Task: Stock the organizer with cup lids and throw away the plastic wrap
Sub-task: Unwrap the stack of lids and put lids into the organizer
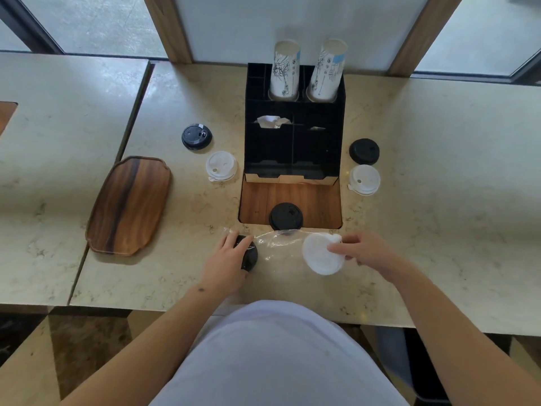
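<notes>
Left hand (pixel 231 259) gripping black lids (pixel 248 253) | right hand (pixel 363 249) pinching white lids (pixel 320 256) | unwrapping plastic wrap (pixel 275 244) | next: loading organizer (pixel 294 142) beyond.

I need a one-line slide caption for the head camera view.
Left hand grips black lids, right hand holds white lids, plastic wrap between, before the black organizer.
</notes>
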Demonstrator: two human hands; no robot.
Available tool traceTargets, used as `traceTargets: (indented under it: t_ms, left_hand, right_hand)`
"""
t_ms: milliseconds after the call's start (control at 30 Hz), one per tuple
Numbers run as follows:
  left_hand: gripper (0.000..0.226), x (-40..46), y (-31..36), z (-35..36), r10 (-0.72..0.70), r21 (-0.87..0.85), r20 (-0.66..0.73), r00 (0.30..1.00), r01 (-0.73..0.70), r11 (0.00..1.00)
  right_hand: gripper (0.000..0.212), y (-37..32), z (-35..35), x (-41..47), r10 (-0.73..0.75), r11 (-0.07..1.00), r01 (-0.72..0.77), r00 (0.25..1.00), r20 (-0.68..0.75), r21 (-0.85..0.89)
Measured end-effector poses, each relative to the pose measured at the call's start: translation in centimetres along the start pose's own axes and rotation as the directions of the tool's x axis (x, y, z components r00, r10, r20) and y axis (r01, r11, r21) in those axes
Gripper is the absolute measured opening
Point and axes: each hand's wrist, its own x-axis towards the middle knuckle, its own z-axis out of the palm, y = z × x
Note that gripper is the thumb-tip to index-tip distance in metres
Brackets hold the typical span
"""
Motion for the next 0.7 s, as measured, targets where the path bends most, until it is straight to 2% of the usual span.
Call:
traceTargets:
  t_ms: [100, 167, 233, 300, 400, 467, 533, 600, 667, 700]
  left_hand:
    - [0.083, 0.8, 0.1, -0.3, -0.002, 0.006, 0.035, 0.999, 0.002, 1.000]
    - [0.084, 1.2, 0.1, -0.6, 0.003, 0.017, 0.057, 0.998, -0.004, 1.000]
    - [0.084, 1.5, 0.2, -0.8, 0.026, 0.040, 0.070, 0.997, -0.028, 0.999]
    - [0.081, 1.7, 0.2, -1.0, 0.041, 0.046, 0.075, 0.996, -0.044, 0.998]
    - [0.082, 1.9, 0.2, -0.9, 0.043, 0.032, 0.047, 0.998, -0.044, 0.999]
    - [0.084, 2.0, 0.2, -0.7, 0.041, 0.021, 0.025, 0.999, -0.042, 0.999]
    - [0.084, 2.1, 0.1, -0.5, 0.043, 0.005, 0.017, 0.999, -0.043, 0.999]
    - [0.084, 2.3, 0.0, -0.5, 0.051, -0.007, 0.025, 0.998, -0.050, 0.999]
    - [0.085, 2.5, 0.0, -0.7, 0.054, -0.005, 0.033, 0.998, -0.054, 0.999]
    - [0.085, 2.6, 0.1, -0.8, 0.053, -0.001, 0.033, 0.998, -0.053, 0.999]
  right_hand:
    - [0.020, -1.7, -2.2, 0.0, -0.113, 0.983, 0.104, 0.992, -0.053, -0.149]
    - [0.027, -3.5, -3.6, -0.1, -0.156, 0.930, 0.148, 0.988, 0.005, -0.336]
    - [0.030, -6.0, -4.7, -0.3, -0.123, 0.802, 0.173, 0.984, 0.126, -0.572]
    - [0.032, -8.7, -5.4, -0.2, -0.048, 0.651, 0.188, 0.977, 0.207, -0.736]
    - [0.031, -12.4, -6.2, 1.1, -0.062, 0.498, 0.227, 0.972, 0.226, -0.837]
    - [0.031, -14.1, -6.3, 3.0, -0.241, 0.476, 0.280, 0.953, 0.182, -0.834]
    - [0.036, -15.0, -6.0, 5.5, -0.488, 0.496, 0.349, 0.869, 0.078, -0.795]
    - [0.042, -15.0, -5.2, 8.2, -0.663, 0.494, 0.392, 0.748, -0.045, -0.776]
    - [0.042, -14.5, -4.4, 10.6, -0.738, 0.443, 0.363, 0.667, -0.103, -0.820]
    - [0.042, -14.2, -4.0, 11.6, -0.748, 0.423, 0.331, 0.653, -0.119, -0.843]
